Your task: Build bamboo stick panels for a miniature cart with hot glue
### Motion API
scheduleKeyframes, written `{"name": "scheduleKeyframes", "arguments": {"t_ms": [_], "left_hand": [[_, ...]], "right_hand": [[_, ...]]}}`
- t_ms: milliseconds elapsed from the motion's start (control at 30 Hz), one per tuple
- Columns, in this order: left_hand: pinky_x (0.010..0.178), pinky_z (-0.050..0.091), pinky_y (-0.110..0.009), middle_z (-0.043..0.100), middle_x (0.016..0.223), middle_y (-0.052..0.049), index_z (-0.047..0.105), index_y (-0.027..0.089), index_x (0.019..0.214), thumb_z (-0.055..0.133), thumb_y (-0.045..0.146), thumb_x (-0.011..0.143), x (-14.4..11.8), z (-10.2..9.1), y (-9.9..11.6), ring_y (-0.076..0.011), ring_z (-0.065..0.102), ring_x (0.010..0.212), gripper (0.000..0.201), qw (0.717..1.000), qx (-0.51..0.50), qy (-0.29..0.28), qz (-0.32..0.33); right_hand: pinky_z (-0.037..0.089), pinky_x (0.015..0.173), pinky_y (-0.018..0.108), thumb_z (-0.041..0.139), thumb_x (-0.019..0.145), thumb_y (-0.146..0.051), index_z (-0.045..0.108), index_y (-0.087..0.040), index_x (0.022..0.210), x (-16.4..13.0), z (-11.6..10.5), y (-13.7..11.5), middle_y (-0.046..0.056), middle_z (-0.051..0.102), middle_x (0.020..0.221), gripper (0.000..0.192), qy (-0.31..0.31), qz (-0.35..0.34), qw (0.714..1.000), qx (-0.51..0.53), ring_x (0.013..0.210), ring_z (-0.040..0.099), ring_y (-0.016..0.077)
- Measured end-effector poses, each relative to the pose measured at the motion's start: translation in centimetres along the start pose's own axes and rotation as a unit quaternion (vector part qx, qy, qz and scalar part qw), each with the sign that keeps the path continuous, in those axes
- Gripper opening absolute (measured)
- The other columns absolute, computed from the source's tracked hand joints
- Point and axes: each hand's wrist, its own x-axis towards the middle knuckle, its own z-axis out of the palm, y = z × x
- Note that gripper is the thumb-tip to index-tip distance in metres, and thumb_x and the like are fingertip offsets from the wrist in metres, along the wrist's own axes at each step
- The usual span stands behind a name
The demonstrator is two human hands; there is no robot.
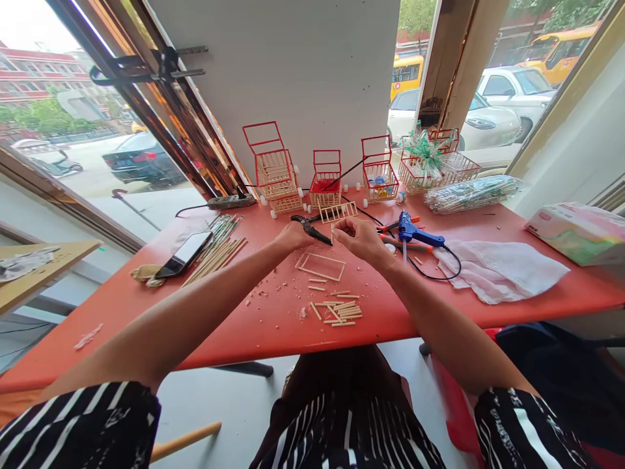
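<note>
My left hand grips black-handled cutters above the red table. My right hand pinches a short thin wooden stick upright, its end at the cutter's tip. Just below the hands lies a rectangular stick frame. A small pile of cut stick pieces lies nearer to me, with scraps around it. A ladder-like stick grid lies beyond the hands.
A blue glue gun with black cord lies right of my right hand, by a white cloth. A phone and long sticks lie left. Several red-and-wood cart models line the back. A tissue pack sits far right.
</note>
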Motion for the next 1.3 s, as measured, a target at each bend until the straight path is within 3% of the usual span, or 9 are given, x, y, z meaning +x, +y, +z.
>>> {"name": "scheduleKeyframes", "arguments": {"t_ms": [267, 367, 500, 633, 733, 1033, 1300], "left_hand": [[0.044, 0.028, -0.026, 0.049, 0.041, -0.001, 0.055, 0.019, 0.046, 0.081, 0.02, 0.065, -1.7, -2.2, 0.3, -0.0116, 0.04, 0.039, 0.032, 0.998, 0.002, 0.001, -0.066], [0.048, 0.035, -0.024, 0.059, 0.052, -0.001, 0.066, 0.018, 0.059, 0.088, 0.021, 0.06, -2.7, -2.7, -0.3, -0.0104, 0.046, 0.046, 0.022, 0.997, -0.07, -0.012, -0.041], [0.057, 0.044, -0.026, 0.064, 0.059, -0.001, 0.075, 0.017, 0.07, 0.096, 0.028, 0.049, -4.3, -2.9, -1.8, -0.0109, 0.052, 0.056, 0.032, 0.98, -0.197, -0.032, 0.006], [0.062, 0.048, -0.027, 0.077, 0.081, -0.007, 0.071, 0.018, 0.063, 0.098, 0.035, 0.042, -6.3, -2.3, -3.1, -0.012, 0.059, 0.065, 0.038, 0.97, -0.244, -0.007, 0.015], [0.062, 0.049, -0.027, 0.081, 0.091, -0.009, 0.069, 0.018, 0.063, 0.096, 0.039, 0.046, -7.7, -1.7, -3.6, -0.012, 0.059, 0.066, 0.038, 0.97, -0.24, 0.009, 0.03], [0.056, 0.043, -0.025, 0.071, 0.068, -0.004, 0.069, 0.018, 0.063, 0.087, 0.042, 0.062, -9.4, -0.1, -4.7, -0.012, 0.056, 0.059, 0.03, 0.978, -0.18, 0.048, 0.096], [0.063, 0.055, -0.029, 0.067, 0.062, 0.0, 0.073, 0.016, 0.072, 0.096, 0.044, 0.054, -7.4, -0.3, -2.3, -0.0117, 0.06, 0.057, 0.04, 0.946, -0.309, 0.069, 0.068]], "right_hand": [[0.044, 0.065, 0.029, 0.064, 0.081, -0.034, 0.062, -0.02, 0.078, -0.1, 0.0, -0.3, 0.0, 0.066, 0.073, 0.014, 0.006, 0.011, 1.0, -0.001, 0.065, 0.055, 0.0136], [0.043, 0.065, 0.029, 0.063, 0.081, -0.033, 0.061, -0.02, 0.076, -0.2, -0.2, -0.6, 0.0, 0.066, 0.073, 0.014, -0.002, 0.006, 1.0, -0.012, 0.066, 0.054, 0.0137], [0.042, 0.066, 0.029, 0.064, 0.081, -0.035, 0.063, -0.019, 0.076, -0.3, -0.4, -0.8, 0.0, 0.063, 0.073, 0.016, -0.006, -0.004, 1.0, -0.025, 0.067, 0.052, 0.0134], [0.04, 0.063, 0.029, 0.064, 0.081, -0.035, 0.062, -0.02, 0.076, -0.3, -0.3, -0.8, -0.001, 0.06, 0.07, 0.016, -0.01, 0.001, 1.0, -0.03, 0.064, 0.048, 0.0125], [0.039, 0.063, 0.029, 0.063, 0.082, -0.035, 0.062, -0.02, 0.076, -0.3, -0.2, -1.0, -0.002, 0.058, 0.069, 0.017, -0.015, 0.007, 0.999, -0.029, 0.063, 0.046, 0.0122], [0.04, 0.061, 0.028, 0.064, 0.082, -0.037, 0.06, -0.021, 0.077, -0.6, -0.1, -1.0, -0.003, 0.055, 0.067, 0.017, -0.008, -0.027, 0.999, -0.018, 0.062, 0.045, 0.0117], [0.042, 0.061, 0.028, 0.065, 0.086, -0.036, 0.062, -0.021, 0.084, -1.5, 0.4, -1.7, 0.001, 0.063, 0.076, 0.016, 0.015, -0.067, 0.996, -0.056, 0.064, 0.05, 0.0128]]}}
